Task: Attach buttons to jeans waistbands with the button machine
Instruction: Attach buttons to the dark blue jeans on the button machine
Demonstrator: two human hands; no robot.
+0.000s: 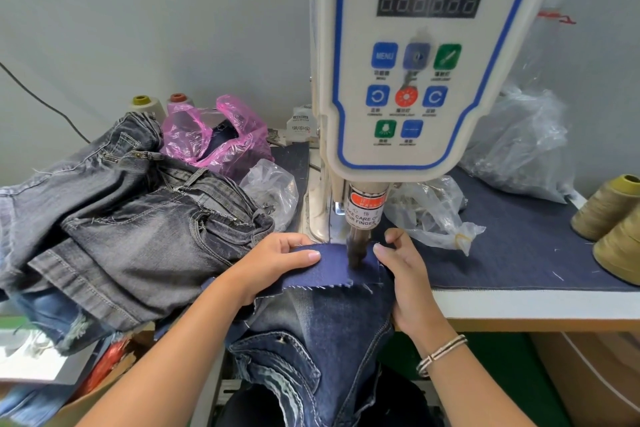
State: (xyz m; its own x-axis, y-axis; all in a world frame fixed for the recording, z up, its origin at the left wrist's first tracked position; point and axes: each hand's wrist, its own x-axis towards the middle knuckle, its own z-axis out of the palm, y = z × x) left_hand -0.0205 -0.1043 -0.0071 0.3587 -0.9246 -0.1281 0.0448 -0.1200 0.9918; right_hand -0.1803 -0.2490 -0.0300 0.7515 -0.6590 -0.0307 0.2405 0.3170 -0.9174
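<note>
Under the punch: dark blue waistband (332,265), long axis running left to right along the desk's front edge, frayed edge toward the person, jeans leg hanging off the front.
Machine: button machine (408,55) upright mid-desk; punch (356,250) tip blurred, on the cloth.
Left hand (277,260): pinches the waistband left of the punch, thumb on top.
Right hand (403,270): grips the right end, fingers curled.
Left end: grey jeans pile (131,218).
Right edge: thread cones (609,218).
</note>
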